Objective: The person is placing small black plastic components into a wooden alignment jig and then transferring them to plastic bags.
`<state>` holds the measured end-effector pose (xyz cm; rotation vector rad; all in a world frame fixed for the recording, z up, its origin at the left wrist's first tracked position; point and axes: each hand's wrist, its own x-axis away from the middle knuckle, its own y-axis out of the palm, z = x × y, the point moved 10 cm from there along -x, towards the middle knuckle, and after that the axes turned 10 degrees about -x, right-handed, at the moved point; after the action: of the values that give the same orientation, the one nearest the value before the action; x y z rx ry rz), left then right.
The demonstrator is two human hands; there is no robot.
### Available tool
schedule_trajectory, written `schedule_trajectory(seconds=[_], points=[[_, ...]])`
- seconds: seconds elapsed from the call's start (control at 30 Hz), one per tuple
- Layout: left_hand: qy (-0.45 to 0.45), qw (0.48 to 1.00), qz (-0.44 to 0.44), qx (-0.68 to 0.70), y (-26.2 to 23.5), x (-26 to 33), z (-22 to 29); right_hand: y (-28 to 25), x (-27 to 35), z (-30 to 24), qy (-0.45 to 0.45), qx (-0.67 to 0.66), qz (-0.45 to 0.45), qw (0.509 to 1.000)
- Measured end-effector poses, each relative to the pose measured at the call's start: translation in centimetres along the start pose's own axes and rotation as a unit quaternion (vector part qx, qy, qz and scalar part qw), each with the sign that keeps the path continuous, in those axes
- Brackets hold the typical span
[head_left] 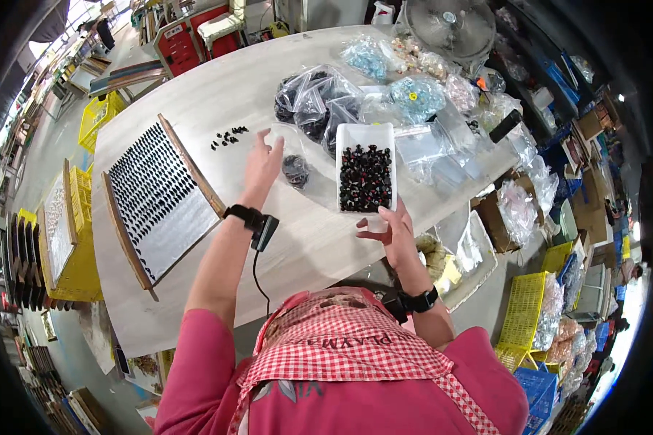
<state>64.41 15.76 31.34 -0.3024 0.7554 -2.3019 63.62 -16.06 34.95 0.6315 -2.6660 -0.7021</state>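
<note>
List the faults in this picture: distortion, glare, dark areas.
Head view: the fisheye bows the far edge of the table; the corners fall to black; the clear plastic bags near the white tray catch glints; patches at upper left blow out to white.

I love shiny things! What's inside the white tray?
Inside the white tray lie many small black pieces, some showing red. They're heaped together, so whatever lies beneath them is covered and can't be seen.
</note>
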Motion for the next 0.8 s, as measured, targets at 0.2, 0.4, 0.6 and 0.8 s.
schedule_trajectory(seconds=[0.2, 0.4, 0.6, 0.8], points=[[-0.076, 0.963, -0.047, -0.255, 4.0, -3.7, -1.8, -3.0, 0.0, -1.4, 0.033, 0.020, 0.001, 0.999], [-0.025, 0.976, -0.022, -0.217, 2.5, -3.4, -4.6, -4.9, -0.3, -0.8, 0.053, 0.004, 0.008, 0.999], [0.120, 0.974, -0.078, -0.177, -0.8, 1.1, -0.7, -4.2, -1.3, 0.5, 0.092, -0.002, -0.024, 0.995], [0.160, 0.929, -0.136, -0.303, -1.7, 7.9, -1.3, -0.7, -2.5, 1.4, 0.119, 0.059, -0.132, 0.982]])
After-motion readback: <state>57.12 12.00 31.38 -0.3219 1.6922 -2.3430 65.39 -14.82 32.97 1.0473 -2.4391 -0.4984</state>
